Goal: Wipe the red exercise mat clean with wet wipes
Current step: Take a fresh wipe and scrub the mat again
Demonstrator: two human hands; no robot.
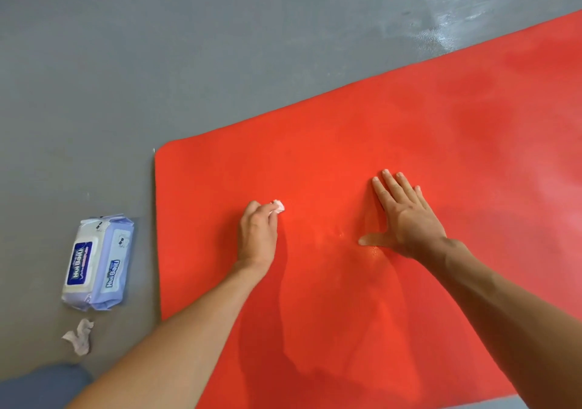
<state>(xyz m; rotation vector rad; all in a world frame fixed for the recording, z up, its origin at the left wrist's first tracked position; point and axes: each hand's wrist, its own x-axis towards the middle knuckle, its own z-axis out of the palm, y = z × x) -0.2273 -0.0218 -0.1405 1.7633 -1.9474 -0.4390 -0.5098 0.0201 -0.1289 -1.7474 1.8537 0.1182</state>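
Observation:
The red exercise mat (362,144) lies flat on the grey floor and runs from the centre to the upper right. My left hand (258,235) is on the mat near its left end, fingers curled round a small crumpled white wet wipe (278,206) that sticks out past the fingertips. To the right, my right hand (400,216) lies flat on the mat with fingers straight and thumb spread out. A damp sheen shows on the mat between the two hands.
A blue and white pack of wet wipes (97,263) lies on the grey floor (157,46) left of the mat. A used crumpled wipe (78,336) lies just below the pack. My knee in blue cloth (41,386) is at the bottom left.

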